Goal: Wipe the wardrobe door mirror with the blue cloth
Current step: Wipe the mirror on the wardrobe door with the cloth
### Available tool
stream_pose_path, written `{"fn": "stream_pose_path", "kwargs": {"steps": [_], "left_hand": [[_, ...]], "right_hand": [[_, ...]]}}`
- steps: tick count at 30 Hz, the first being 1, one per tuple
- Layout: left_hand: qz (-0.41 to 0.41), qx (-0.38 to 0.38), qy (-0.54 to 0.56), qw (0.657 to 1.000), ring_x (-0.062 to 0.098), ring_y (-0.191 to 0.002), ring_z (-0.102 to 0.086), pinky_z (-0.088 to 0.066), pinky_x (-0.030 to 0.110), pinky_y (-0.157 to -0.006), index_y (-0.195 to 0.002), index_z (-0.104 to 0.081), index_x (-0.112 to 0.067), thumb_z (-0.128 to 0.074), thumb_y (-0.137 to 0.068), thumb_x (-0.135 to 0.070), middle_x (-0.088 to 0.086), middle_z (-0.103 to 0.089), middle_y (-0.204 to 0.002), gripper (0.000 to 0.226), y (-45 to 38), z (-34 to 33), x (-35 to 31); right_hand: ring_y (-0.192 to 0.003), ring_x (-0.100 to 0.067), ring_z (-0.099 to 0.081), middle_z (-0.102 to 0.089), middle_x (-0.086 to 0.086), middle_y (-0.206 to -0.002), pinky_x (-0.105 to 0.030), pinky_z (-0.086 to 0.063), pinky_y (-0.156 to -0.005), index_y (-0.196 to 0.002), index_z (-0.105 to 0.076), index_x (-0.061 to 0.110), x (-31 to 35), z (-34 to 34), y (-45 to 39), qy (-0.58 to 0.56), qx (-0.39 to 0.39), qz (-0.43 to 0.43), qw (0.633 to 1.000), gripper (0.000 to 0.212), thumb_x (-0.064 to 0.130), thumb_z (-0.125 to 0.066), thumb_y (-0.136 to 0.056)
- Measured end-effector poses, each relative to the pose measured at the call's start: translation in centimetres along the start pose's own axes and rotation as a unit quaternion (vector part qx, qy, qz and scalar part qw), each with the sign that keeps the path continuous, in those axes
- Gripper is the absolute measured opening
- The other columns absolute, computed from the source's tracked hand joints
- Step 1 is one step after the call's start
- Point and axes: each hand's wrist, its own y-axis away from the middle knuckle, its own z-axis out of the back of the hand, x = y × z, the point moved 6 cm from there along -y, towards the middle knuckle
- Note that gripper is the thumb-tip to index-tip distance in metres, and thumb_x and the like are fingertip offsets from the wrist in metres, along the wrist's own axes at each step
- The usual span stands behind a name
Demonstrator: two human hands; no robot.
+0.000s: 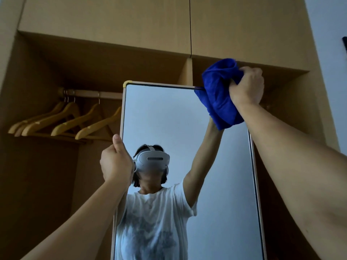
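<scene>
Two hands busy: your right hand [246,85] bunches the blue cloth [218,94] at the mirror [169,119] top-right corner, left hand [116,162] fingers curled round its left edge — overreach and the door swings.

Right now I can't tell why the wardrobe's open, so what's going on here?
A person is cleaning the wardrobe's mirror. The right hand grips a bunched blue cloth up at the mirror's top right corner, while the left hand holds the mirror's left edge. Behind it, wooden hangers hang on a rail inside the open wardrobe. How much has been wiped can't be told.
</scene>
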Motion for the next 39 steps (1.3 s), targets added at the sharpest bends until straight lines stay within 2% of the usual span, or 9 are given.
{"fn": "stream_pose_path", "kwargs": {"steps": [5, 9, 12, 16, 22, 30, 33, 36, 39], "left_hand": [[-0.007, -0.002, -0.008, 1.000, 0.025, -0.055, -0.044, -0.038, 0.035, -0.061, -0.057, -0.040, -0.011, -0.029, -0.096, -0.053, 0.006, -0.046, -0.055, 0.059, 0.1, -0.1, -0.2], [-0.013, 0.000, -0.014, 1.000, 0.027, -0.056, -0.047, -0.039, 0.035, -0.061, -0.060, -0.042, -0.008, -0.027, -0.097, -0.053, 0.009, -0.047, -0.056, 0.060, -0.1, -0.4, 0.0], [-0.018, 0.001, -0.012, 1.000, 0.029, -0.058, -0.048, -0.040, 0.036, -0.061, -0.062, -0.045, -0.006, -0.027, -0.096, -0.053, 0.010, -0.049, -0.057, 0.061, -0.3, -0.6, 0.3], [-0.024, 0.002, -0.011, 1.000, 0.025, -0.056, -0.045, -0.038, 0.034, -0.060, -0.060, -0.043, -0.006, -0.027, -0.096, -0.053, 0.008, -0.047, -0.056, 0.061, -0.4, -0.6, 0.4], [-0.022, -0.008, -0.023, 0.999, 0.031, -0.064, -0.056, -0.047, 0.040, -0.066, -0.071, -0.054, 0.002, -0.026, -0.097, -0.052, 0.016, -0.059, -0.066, 0.065, -0.3, -0.9, 0.6], [-0.033, -0.004, -0.015, 0.999, 0.024, -0.055, -0.050, -0.041, 0.035, -0.059, -0.059, -0.048, -0.010, -0.027, -0.097, -0.051, 0.005, -0.051, -0.055, 0.060, -0.4, -0.9, 0.6], [-0.022, 0.006, -0.008, 1.000, 0.023, -0.053, -0.044, -0.037, 0.035, -0.057, -0.059, -0.043, -0.012, -0.028, -0.096, -0.053, 0.004, -0.045, -0.052, 0.057, -0.4, -1.0, 0.8], [-0.006, 0.021, 0.006, 1.000, 0.024, -0.054, -0.044, -0.037, 0.036, -0.057, -0.060, -0.043, -0.013, -0.029, -0.094, -0.055, 0.006, -0.043, -0.052, 0.056, -0.5, -1.2, 1.1], [-0.010, 0.025, 0.008, 1.000, 0.024, -0.053, -0.042, -0.037, 0.036, -0.057, -0.058, -0.040, -0.013, -0.029, -0.094, -0.055, 0.006, -0.042, -0.051, 0.056, -0.5, -1.1, 1.1]], "right_hand": [[-0.099, -0.037, -0.059, -0.063, -0.015, -0.105, -0.044, -0.049, -0.081, -0.101, -0.059, 0.006, 3.4, -2.2, -1.8, 0.139, 0.163, 0.020, 0.976, 0.025, 0.026, -0.057, -0.088], [-0.084, -0.031, -0.058, -0.059, -0.010, -0.089, -0.037, -0.042, -0.068, -0.089, -0.057, 0.008, 6.2, -4.3, -1.1, 0.091, 0.201, 0.076, 0.972, 0.014, 0.022, -0.053, -0.090], [-0.079, -0.027, -0.057, -0.059, -0.005, -0.084, -0.034, -0.038, -0.065, -0.100, -0.060, 0.007, 9.5, -6.7, 0.4, 0.041, 0.245, 0.130, 0.960, 0.020, 0.021, -0.048, -0.091], [-0.064, -0.023, -0.047, -0.052, -0.005, -0.075, -0.035, -0.033, -0.063, -0.074, -0.049, 0.014, 11.9, -8.6, 1.6, 0.057, 0.264, 0.190, 0.944, 0.032, 0.034, -0.036, -0.096], [-0.095, -0.027, -0.045, -0.050, -0.004, -0.092, -0.038, -0.034, -0.071, -0.092, -0.053, 0.021, 11.0, -9.9, 2.2, 0.109, 0.278, 0.241, 0.923, 0.071, 0.082, -0.017, -0.081], [-0.104, -0.024, -0.050, -0.055, -0.004, -0.113, -0.033, -0.037, -0.076, -0.110, -0.057, 0.020, 15.2, -10.1, 4.5, -0.003, 0.206, 0.325, 0.923, 0.062, 0.072, -0.039, -0.082], [-0.110, -0.025, -0.049, -0.051, -0.007, -0.127, -0.032, -0.036, -0.078, -0.131, -0.042, 0.015, 19.3, -11.5, 6.4, -0.050, 0.250, 0.345, 0.903, 0.081, 0.074, -0.050, -0.076], [-0.102, -0.022, -0.050, -0.048, -0.009, -0.130, -0.032, -0.036, -0.075, -0.133, -0.038, 0.011, 20.3, -12.3, 5.9, -0.052, 0.305, 0.304, 0.901, 0.094, 0.079, -0.053, -0.070], [-0.126, -0.032, -0.036, -0.027, -0.010, -0.148, -0.044, -0.034, -0.094, -0.137, -0.043, 0.019, 18.2, -12.4, 4.9, 0.014, 0.357, 0.253, 0.899, 0.100, 0.088, -0.043, -0.065]]}}
